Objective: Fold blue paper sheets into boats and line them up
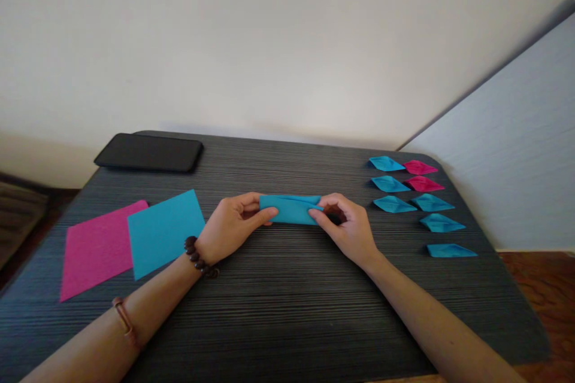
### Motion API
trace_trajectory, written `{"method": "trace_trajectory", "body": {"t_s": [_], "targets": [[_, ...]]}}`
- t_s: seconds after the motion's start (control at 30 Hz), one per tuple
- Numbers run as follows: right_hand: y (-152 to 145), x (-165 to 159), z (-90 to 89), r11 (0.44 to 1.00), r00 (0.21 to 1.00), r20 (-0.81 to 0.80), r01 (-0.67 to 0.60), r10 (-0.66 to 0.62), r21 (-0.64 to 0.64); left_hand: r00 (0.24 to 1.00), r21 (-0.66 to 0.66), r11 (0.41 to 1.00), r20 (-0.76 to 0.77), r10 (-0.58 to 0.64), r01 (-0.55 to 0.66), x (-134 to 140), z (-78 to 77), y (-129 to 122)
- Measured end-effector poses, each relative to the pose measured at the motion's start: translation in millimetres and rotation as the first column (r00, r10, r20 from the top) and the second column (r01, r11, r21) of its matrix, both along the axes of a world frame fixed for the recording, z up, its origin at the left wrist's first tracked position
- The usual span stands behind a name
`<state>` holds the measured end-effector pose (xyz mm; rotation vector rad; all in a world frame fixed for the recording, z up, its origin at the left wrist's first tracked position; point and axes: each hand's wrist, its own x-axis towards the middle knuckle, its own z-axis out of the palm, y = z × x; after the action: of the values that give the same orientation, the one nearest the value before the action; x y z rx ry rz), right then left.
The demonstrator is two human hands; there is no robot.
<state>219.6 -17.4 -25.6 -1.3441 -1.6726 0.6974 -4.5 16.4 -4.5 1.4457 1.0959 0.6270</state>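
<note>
A folded blue sheet of paper point(291, 210), now a narrow strip with a slightly parted upper layer, is held level over the middle of the table. My left hand point(236, 218) pinches its left end, thumb in front and fingers behind. At the right end, my right hand point(348, 224) grips the paper the same way, its thumb on the near face. The fingers behind the strip are partly hidden. Dark beads circle my left wrist.
Flat pink paper point(96, 248) and flat blue paper point(166, 230) overlap at the left. A black tray-like object point(150, 154) lies at the back left. Several folded blue paper pieces point(394, 204) and two pink ones point(424, 184) stand at the right of the dark table point(287, 323).
</note>
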Motion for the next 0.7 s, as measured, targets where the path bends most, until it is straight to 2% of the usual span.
{"method": "trace_trajectory", "body": {"t_s": [0.27,0.6,0.7], "targets": [[-0.3,-0.7,-0.4,1.0,1.0,-0.002,0.003,-0.003,0.005,0.995,0.071,0.996,-0.089,0.051,-0.045,2.0,6.4,-0.4],[-0.7,0.4,0.8,1.0,1.0,0.015,0.013,-0.013,0.002,0.985,0.063,0.998,-0.169,0.022,-0.012,-0.6,4.8,-1.7],[-0.7,0.3,1.1,1.0,1.0,0.021,0.006,-0.007,0.002,0.982,0.114,0.993,-0.183,0.042,-0.021,-0.4,5.2,-1.7]]}}
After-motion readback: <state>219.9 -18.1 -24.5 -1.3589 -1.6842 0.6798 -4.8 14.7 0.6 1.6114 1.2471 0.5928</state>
